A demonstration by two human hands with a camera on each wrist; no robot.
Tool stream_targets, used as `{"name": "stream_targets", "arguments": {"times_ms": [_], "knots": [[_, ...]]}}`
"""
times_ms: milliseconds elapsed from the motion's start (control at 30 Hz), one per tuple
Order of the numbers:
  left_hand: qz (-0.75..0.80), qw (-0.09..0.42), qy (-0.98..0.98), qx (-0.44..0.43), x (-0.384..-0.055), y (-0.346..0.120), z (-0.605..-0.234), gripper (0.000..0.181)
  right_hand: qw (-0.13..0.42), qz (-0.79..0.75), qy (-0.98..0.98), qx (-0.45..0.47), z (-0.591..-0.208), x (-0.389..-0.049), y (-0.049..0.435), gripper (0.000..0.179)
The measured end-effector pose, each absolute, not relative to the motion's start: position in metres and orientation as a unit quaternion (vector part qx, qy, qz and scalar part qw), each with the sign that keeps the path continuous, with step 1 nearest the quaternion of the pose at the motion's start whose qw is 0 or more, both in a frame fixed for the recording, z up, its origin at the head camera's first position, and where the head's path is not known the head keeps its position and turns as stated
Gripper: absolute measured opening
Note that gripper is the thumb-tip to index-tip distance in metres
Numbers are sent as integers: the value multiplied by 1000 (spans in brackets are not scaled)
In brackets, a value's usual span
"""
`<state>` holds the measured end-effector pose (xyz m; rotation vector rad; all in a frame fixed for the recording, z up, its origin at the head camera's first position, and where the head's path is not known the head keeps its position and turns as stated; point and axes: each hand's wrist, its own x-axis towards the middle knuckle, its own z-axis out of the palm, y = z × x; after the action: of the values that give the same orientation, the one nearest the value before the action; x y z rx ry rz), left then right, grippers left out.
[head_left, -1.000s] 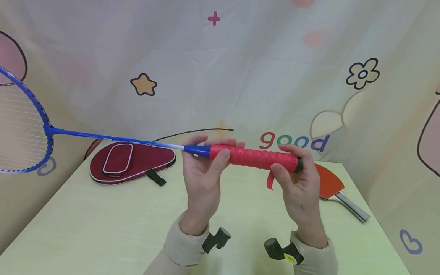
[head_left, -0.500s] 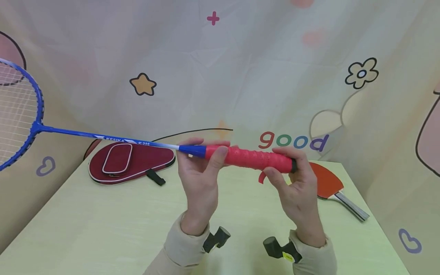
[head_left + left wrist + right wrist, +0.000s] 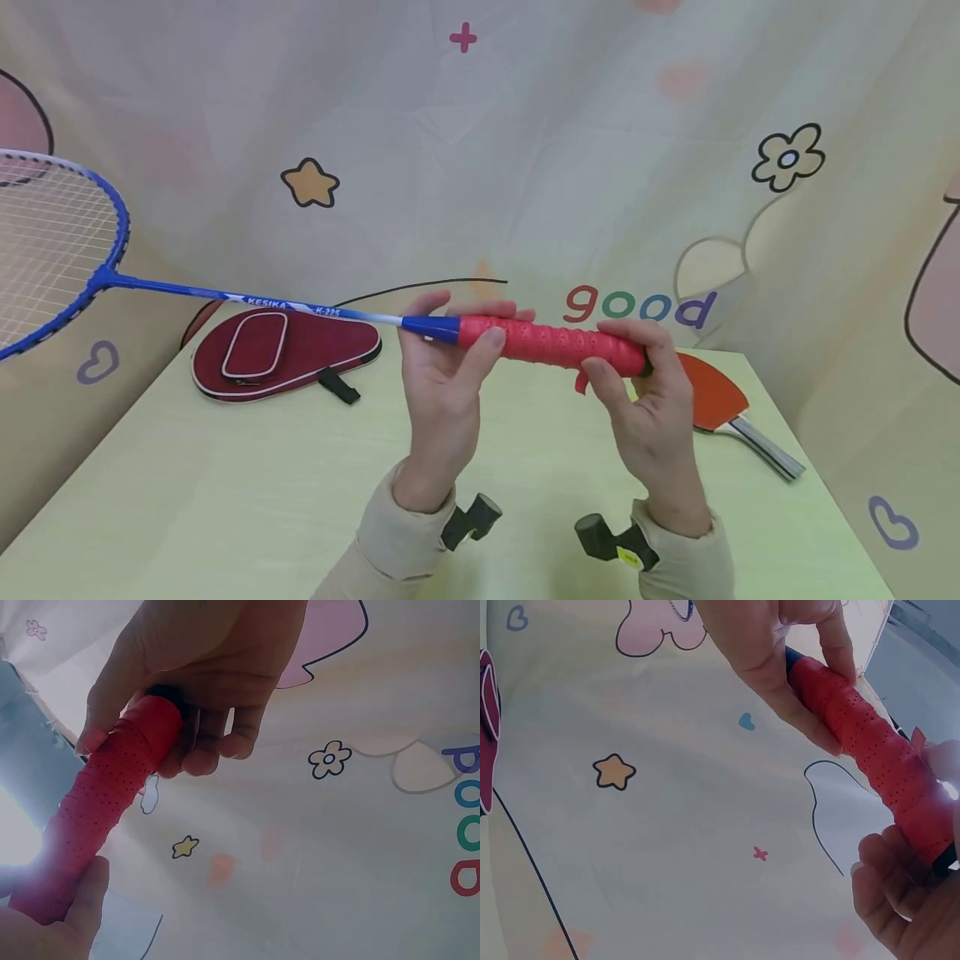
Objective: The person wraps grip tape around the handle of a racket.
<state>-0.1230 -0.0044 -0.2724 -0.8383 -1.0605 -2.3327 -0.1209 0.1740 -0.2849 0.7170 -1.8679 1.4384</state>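
A blue badminton racket [image 3: 172, 289] is held up above the table, its strung head running off the left side of the head view. Red perforated grip tape [image 3: 555, 342] winds around its handle, and a short loose tail of tape [image 3: 581, 382] hangs below near the butt. My left hand [image 3: 445, 392] grips the handle by the blue cone, thumb in front and fingers behind. At the black butt end my right hand [image 3: 649, 408] pinches the wrapped handle between thumb and fingers. In the right wrist view the taped handle [image 3: 870, 750] slants between both hands.
A dark red paddle case [image 3: 315, 350] with white piping lies at the table's back left, a black strap [image 3: 339, 387] beside it. An orange-red table tennis paddle [image 3: 716, 392] lies on the right, partly behind my right hand. A printed curtain [image 3: 525, 167] hangs behind the table.
The racket shifted left, then back right, and its head has turned about the shaft, bringing the shaft lettering into view. The loose tape tail shows shorter. Both hands keep their hold.
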Motion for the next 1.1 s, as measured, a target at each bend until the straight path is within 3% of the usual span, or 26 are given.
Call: {"name": "stream_targets", "arguments": {"times_ms": [467, 767, 1100], "knots": [[-845, 248, -414, -231, -121, -5, -276, 49, 359, 513, -722, 292, -285, -122, 178, 38], [-840, 275, -424, -199, -120, -5, -275, 49, 413, 439, -720, 344, -287, -130, 177, 58], [-832, 276, -430, -214, -122, -5, -273, 47, 395, 424, -751, 317, -282, -129, 178, 65]]}}
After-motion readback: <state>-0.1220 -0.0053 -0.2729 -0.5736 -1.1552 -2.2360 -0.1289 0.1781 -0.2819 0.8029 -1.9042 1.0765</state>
